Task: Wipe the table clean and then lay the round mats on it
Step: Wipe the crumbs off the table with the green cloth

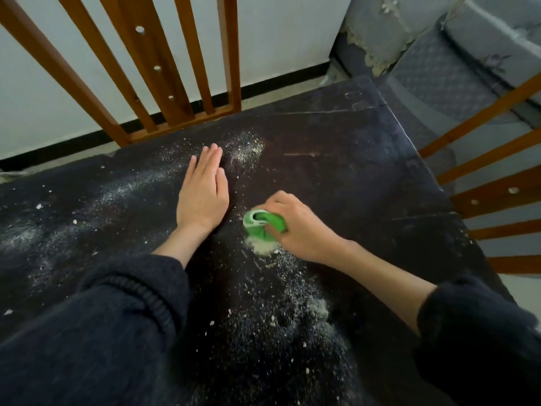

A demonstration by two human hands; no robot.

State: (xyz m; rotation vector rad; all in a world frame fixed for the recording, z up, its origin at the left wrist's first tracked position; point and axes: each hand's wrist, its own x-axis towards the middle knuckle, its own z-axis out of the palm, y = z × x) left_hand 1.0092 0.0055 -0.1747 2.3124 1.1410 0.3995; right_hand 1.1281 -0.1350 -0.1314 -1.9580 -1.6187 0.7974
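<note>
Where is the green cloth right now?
In the head view, the green cloth is bunched in the right hand, right of centre on the table, just right of the flat left hand.

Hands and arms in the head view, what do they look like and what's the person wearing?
Both hands, left hand and right hand, are bare, with no gloves, rings or watch visible. Each forearm emerges from a dark navy knitted sleeve with a ribbed cuff, pushed up from the wrist.
</note>
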